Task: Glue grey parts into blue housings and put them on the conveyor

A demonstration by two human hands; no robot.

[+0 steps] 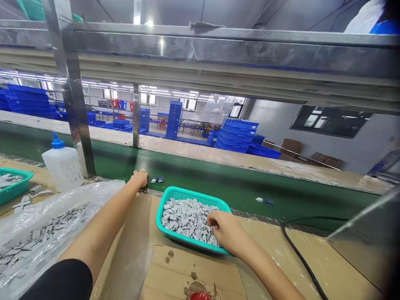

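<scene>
My left hand (140,178) reaches to the near edge of the green conveyor belt (193,173), its fingers curled down; what they hold, if anything, is hidden. Just right of it a small white and dark blue part (157,180) lies on the belt, and a similar part (264,201) lies farther right. My right hand (218,223) is over the right side of a teal basket (193,241) full of small grey plastic pieces (187,217). Its fingers are bent together at the pieces, and I cannot make out anything between them.
A white bottle with a blue nozzle (64,166), an open plastic bag of grey pieces (46,233) and another teal basket (15,191) are at left. Cardboard (190,271) lies in front. A black cable (296,246) curves at right; a metal post (73,100) rises beside the belt.
</scene>
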